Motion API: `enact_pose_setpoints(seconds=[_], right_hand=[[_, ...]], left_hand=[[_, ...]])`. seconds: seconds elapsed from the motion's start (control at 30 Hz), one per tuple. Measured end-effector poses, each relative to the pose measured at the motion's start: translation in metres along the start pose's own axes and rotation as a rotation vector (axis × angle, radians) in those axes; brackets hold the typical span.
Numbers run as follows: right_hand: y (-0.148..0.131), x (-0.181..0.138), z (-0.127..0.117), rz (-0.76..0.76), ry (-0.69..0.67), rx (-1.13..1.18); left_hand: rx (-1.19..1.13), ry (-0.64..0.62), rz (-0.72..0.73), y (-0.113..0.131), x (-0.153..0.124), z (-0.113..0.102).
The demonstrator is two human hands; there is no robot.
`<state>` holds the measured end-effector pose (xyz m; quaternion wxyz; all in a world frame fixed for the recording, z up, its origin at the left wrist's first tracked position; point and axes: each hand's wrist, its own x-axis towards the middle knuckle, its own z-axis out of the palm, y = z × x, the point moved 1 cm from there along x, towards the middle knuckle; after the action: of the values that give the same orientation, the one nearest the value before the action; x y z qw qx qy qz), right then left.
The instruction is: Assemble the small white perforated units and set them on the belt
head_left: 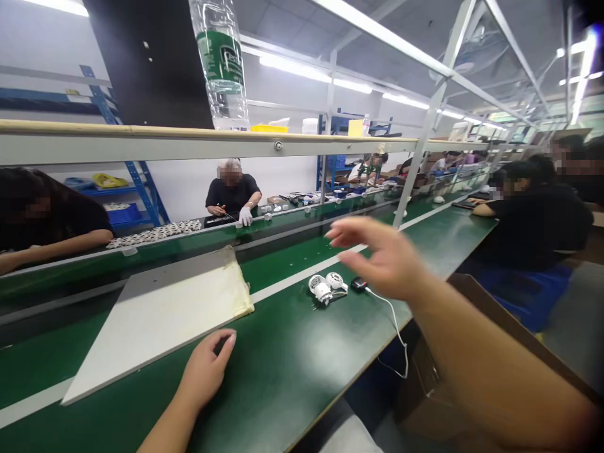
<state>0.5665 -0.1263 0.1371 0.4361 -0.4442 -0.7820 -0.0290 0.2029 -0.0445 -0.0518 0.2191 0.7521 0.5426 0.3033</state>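
Note:
My left hand (207,368) rests on the green bench beside the near edge of a white board (174,308). Its fingers are curled, the thumb tip against the index finger, and nothing shows between them. Raised above the bench, slightly blurred, my right hand (384,258) is open, thumb apart from the fingers, and holds nothing. Below and left of it lie small white plastic parts (323,289) with round grilles, some thin wires among them. A small black device (358,284) with a white cable (394,314) sits nearest that hand.
A metal frame post (418,154) rises from the bench, with a shelf rail (302,148) carrying a plastic bottle (221,69). Across sits a person in a white glove (245,215); others sit left and right. An open cardboard box (453,352) stands below the bench edge.

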Motion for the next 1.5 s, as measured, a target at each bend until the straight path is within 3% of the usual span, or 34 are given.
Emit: enact_pose_setpoints(seconds=[0.13, 0.27, 0.7, 0.9, 1.1, 1.23, 1.3, 1.4, 1.5], right_hand=[[0.078, -0.017, 0.072, 0.468, -0.470, -0.286], [0.122, -0.038, 0.114, 0.483, -0.589, -0.304], [0.132, -0.037, 0.129, 0.455, -0.706, -0.407], [0.117, -0.035, 0.118, 0.536, -0.626, -0.430], [0.100, -0.032, 0.110, 0.711, -0.438, 0.067], [0.064, -0.041, 0.146, 0.709, -0.375, 0.487], [0.034, -0.047, 0.173, 0.673, -0.371, 0.450], [-0.012, -0.051, 0.213, 0.429, -0.356, 0.276], [-0.037, -0.050, 0.239, 0.210, -0.369, 0.211]], left_hand=[[-0.024, -0.066, -0.043, -0.016, -0.002, 0.001], [-0.041, -0.088, -0.037, -0.017, 0.000, -0.001], [-0.072, -0.144, 0.010, -0.018, -0.001, 0.006], [-0.071, -0.146, 0.026, -0.017, -0.002, 0.007], [-0.104, -0.152, 0.020, -0.018, -0.001, 0.007], [-0.306, -0.182, -0.089, -0.017, -0.005, 0.008], [-0.598, -0.223, -0.182, -0.013, -0.011, 0.010], [-1.050, -0.336, -0.279, -0.001, -0.022, 0.015], [-1.166, -0.407, -0.340, 0.009, -0.027, 0.019]])
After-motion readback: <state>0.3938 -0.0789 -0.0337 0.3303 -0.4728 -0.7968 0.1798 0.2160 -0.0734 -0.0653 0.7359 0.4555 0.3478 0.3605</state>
